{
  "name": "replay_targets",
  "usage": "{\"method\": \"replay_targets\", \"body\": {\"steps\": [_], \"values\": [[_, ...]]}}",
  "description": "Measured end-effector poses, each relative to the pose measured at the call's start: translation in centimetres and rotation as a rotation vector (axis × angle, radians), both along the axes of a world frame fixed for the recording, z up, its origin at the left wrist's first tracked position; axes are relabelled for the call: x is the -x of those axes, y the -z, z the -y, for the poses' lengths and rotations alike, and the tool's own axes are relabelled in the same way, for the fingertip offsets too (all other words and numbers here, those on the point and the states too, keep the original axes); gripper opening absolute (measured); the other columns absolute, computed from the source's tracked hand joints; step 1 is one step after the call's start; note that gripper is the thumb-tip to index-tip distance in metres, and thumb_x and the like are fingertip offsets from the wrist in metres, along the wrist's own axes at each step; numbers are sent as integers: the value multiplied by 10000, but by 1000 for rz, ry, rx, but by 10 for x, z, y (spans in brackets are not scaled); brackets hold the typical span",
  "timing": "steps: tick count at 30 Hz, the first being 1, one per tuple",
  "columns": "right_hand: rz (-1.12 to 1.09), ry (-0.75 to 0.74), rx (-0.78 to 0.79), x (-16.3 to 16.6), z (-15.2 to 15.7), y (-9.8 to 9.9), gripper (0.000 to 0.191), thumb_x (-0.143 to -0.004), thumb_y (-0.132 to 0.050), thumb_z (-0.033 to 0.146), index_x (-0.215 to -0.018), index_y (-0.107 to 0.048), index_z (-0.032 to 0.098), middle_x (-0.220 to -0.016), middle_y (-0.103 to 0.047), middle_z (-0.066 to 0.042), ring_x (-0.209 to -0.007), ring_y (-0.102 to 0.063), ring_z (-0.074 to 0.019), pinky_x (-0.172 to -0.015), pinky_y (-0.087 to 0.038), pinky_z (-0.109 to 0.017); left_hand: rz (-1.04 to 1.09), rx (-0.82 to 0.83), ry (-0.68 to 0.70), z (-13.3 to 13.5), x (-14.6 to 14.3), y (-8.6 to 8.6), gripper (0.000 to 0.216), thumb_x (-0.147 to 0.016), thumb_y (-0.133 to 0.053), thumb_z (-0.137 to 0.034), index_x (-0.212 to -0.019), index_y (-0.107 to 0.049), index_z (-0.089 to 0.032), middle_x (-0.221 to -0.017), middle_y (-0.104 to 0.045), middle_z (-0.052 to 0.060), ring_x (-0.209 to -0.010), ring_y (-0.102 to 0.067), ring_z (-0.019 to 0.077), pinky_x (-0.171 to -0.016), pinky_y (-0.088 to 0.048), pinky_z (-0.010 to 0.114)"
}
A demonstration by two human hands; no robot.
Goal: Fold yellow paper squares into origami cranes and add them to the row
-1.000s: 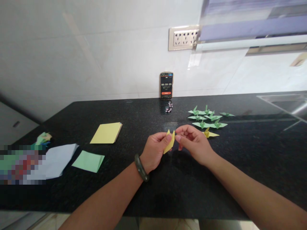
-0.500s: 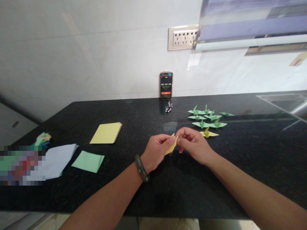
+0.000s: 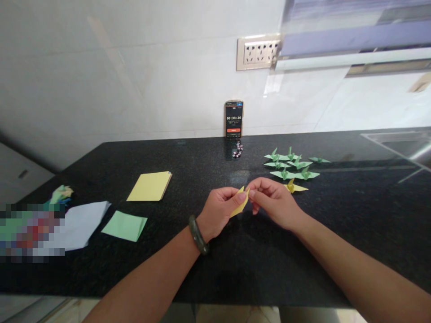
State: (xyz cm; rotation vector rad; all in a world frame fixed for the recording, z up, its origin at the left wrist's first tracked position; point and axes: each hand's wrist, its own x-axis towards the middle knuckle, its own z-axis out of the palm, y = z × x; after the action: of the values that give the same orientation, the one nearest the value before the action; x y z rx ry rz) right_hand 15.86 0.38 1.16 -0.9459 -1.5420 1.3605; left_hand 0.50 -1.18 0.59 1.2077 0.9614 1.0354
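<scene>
A small folded piece of yellow paper (image 3: 238, 209) with pointed tips is held above the dark countertop. My left hand (image 3: 218, 211), with a dark bangle (image 3: 198, 234) on its wrist, is closed on it, thumb lying across the paper. My right hand (image 3: 272, 201) pinches a tip on its right side between thumb and forefinger. Just beyond my right hand lies a yellow paper crane (image 3: 292, 186), partly covered by that hand. Several green paper cranes (image 3: 290, 165) stand in a group behind it.
To the left lie a stack of yellow paper (image 3: 150, 186), a green sheet (image 3: 125, 226), white sheets (image 3: 82, 226) and crumpled paper (image 3: 61, 194). A phone (image 3: 234, 119) showing a timer leans on the wall, with a beaded string (image 3: 237, 150) before it. A sunken fixture (image 3: 400, 146) is at right.
Both hands keep their grip on the yellow paper and have barely moved. The whole view has shifted very slightly.
</scene>
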Motion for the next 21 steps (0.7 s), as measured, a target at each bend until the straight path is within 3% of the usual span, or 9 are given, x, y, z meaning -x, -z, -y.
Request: {"method": "replay_targets", "body": {"steps": [10,16,21], "values": [[194,-37,-263,-12,-4,1,97,-752,-591,236,-733,-527,166,-565,-451,46,-484,-383,-67,-450,-314,-204,-12,24,-4,2,-2,-5,356,-682,-630,-451,-589,-624,-108,-522,-521,1,-483,-404,68,-469,-293,210],[252,-2,-381,-13,-3,2,59,-768,-575,225,-747,-551,176,-593,-504,26,-503,-420,-79,-464,-348,-210,-6,21,-13,2,-2,-4,353,-671,-643,-452,-601,-625,-107,-524,-526,2,-484,-413,70,-469,-305,208],[356,34,-640,-15,-3,-2,39,-773,-567,183,-747,-594,181,-668,-596,-12,-578,-521,-106,-537,-420,-233,-6,-8,-35,2,-2,-1,338,-691,-634,-439,-650,-640,-104,-554,-553,8,-509,-452,77,-499,-335,214]]}}
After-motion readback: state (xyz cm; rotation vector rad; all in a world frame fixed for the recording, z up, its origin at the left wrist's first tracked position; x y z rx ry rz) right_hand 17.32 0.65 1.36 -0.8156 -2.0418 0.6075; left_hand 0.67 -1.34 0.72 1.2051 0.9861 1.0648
